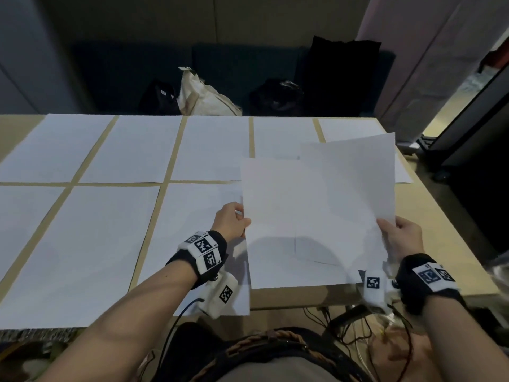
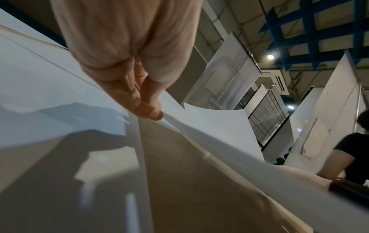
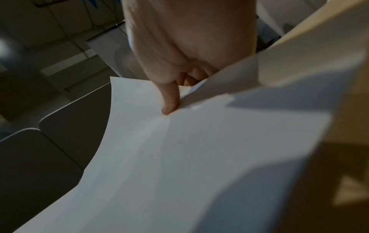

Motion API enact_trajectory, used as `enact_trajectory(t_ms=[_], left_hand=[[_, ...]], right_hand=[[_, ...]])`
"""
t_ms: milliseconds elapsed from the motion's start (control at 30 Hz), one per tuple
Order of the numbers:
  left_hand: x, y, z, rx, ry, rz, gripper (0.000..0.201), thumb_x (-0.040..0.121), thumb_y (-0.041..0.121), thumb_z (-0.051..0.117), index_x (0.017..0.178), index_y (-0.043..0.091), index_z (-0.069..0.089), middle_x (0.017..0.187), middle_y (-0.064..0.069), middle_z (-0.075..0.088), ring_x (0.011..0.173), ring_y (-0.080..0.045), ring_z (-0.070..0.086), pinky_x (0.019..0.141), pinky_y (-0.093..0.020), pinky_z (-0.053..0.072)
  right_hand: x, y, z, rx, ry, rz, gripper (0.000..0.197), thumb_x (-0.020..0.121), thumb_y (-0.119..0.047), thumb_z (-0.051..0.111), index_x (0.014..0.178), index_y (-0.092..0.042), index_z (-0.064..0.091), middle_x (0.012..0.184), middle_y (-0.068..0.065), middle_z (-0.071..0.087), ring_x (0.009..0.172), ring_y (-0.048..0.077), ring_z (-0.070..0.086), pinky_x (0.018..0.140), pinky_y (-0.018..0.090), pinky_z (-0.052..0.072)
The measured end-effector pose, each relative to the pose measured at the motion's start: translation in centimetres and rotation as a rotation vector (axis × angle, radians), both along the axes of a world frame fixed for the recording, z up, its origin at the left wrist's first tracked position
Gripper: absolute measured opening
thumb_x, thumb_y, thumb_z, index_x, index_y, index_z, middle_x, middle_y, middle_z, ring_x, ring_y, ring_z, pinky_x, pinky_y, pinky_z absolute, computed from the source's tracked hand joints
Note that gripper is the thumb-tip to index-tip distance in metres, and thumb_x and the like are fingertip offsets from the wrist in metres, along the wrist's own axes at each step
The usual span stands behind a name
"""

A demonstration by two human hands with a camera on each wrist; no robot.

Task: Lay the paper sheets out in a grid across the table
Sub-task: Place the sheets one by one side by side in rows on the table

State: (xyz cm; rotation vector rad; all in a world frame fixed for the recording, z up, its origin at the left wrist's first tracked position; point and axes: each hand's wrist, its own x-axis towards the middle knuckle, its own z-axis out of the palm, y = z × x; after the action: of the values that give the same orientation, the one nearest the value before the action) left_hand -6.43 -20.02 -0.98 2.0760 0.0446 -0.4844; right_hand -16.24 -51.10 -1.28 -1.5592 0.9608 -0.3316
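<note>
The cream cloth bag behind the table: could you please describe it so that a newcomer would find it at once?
Look past the far edge of the table to the dark bench along the wall. The cream cloth bag slumps there, roughly centred, between two black bags; it is the only light-coloured item there.

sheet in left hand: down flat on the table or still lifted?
Lifted. The left hand pinches the sheet by its edge, and it casts a shadow on the table.

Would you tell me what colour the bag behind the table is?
Cream, with tan straps: the bag shows best in the head view.
</note>
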Motion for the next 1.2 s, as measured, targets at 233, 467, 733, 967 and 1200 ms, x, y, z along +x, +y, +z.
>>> enact_trajectory(t_ms=[233,467,733,967,1200], left_hand=[[-1.2,-2.1,-0.8,0.085,0.023,-0.11,0.036,0.087,0.006,0.056,0.122,0.003,0.046,0.091,-0.009,0.058,0.083,-0.023,0.056,0.076,-0.028,0.048],[-1.7,-3.3,-1.3,0.208,0.002,-0.21,0.046,0.081,0.002,0.057,0.122,0.0,0.035,0.098,-0.013,0.054,0.089,-0.027,0.056,0.075,-0.034,0.048],[-2.2,-5.3,-0.9,0.368,-0.251,-0.453,0.048,0.084,0.01,0.057,0.129,0.012,0.043,0.136,-0.011,0.034,0.127,-0.027,0.036,0.1,-0.03,0.035],[-3.7,-8.0,-1.2,0.552,-0.14,-0.853,0.082,0.078,0.041,0.067,0.146,0.036,0.022,0.161,-0.001,0.0,0.147,-0.029,-0.005,0.115,-0.056,0.003],[-4.2,-8.2,-1.7,0.569,-0.107,-0.849,0.093,0.073,0.042,0.072,0.147,0.038,0.015,0.16,-0.001,-0.011,0.146,-0.031,-0.018,0.112,-0.059,-0.006]], right_hand=[[-2.1,-4.4,-1.3,-0.338,0.279,0.028,0.026,0.089,-0.009,0.055,0.105,0.011,0.061,0.099,0.023,0.064,0.094,0.036,0.059,0.085,0.041,0.044],[-2.9,-5.3,-1.9,-0.481,0.49,-0.119,0.024,0.087,-0.005,0.052,0.108,0.003,0.06,0.114,0.03,0.06,0.108,0.045,0.053,0.1,0.05,0.04],[-1.0,-1.4,0.3,-0.752,0.478,0.163,0.036,0.09,-0.014,0.053,0.126,-0.014,0.054,0.139,0.018,0.037,0.128,0.037,0.032,0.107,0.047,0.025],[0.3,3.2,-0.3,-0.659,0.588,0.549,0.048,0.092,-0.035,0.05,0.139,-0.03,0.039,0.154,0.004,0.024,0.139,0.031,0.021,0.111,0.051,0.018],[-1.1,1.6,-1.0,-0.624,0.616,0.535,0.051,0.091,-0.036,0.053,0.14,-0.035,0.038,0.158,-0.001,0.016,0.145,0.027,0.011,0.114,0.056,0.01]])
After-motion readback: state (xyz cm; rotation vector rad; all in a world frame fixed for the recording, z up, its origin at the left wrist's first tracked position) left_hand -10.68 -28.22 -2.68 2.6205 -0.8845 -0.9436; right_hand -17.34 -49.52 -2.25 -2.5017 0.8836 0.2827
